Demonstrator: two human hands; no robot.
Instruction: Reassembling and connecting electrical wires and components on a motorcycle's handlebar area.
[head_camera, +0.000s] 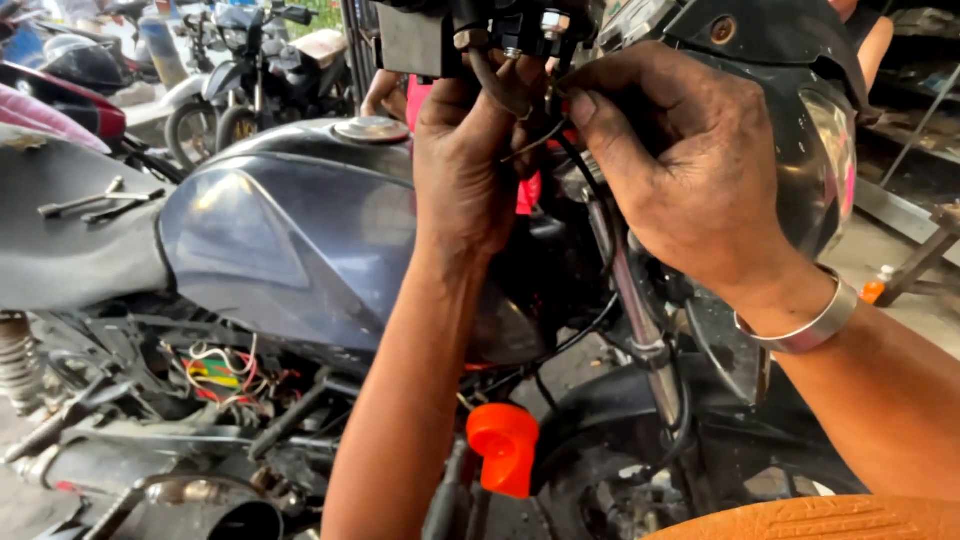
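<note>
Grey-blue fuel tank of the motorbike fills mid-frame, seat w/ loose tools at left, headlight at right. Both hands are up under the handlebar bracket, close together: left hand pinched on a thin black cable, right hand gripping beside it, fingertips on the same cable. Risk, I'd say: cable slips or frays if tugged against the bracket. Cable's ends and the fingertips are hidden; bracket cut off at top

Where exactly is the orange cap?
Start at the big grey-blue fuel tank and drop below its front end, beside the fork tube. The orange cap sits atop a dark stem; it is the only bright orange part among black, greasy metal.
</note>
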